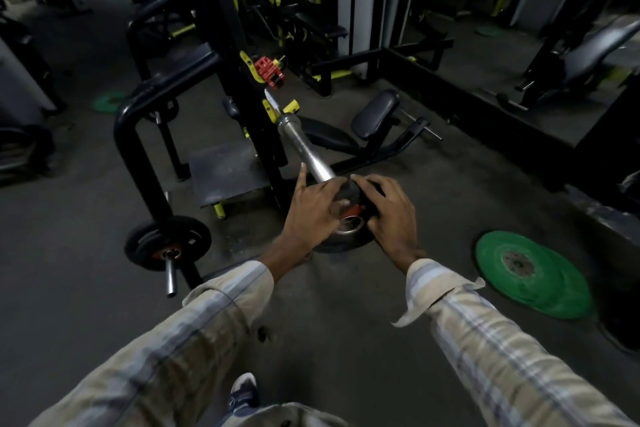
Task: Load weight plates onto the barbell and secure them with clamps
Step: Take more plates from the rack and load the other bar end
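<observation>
A silver barbell sleeve [306, 152] points toward me from the black rack. A black weight plate [341, 243] with a red and chrome hub sits at the sleeve's near end. My left hand [311, 211] grips the plate's left side, with the index finger stretched out. My right hand [389, 215] holds its right side. A red clamp [270, 71] rests on the rack's yellow hooks behind the bar. Two green plates [535, 277] lie flat on the floor to my right.
A black plate [168, 246] hangs on a storage peg of the rack at lower left. A padded seat machine [374, 118] stands behind the bar. Another green plate [107, 101] lies far left. Benches and frames fill the back.
</observation>
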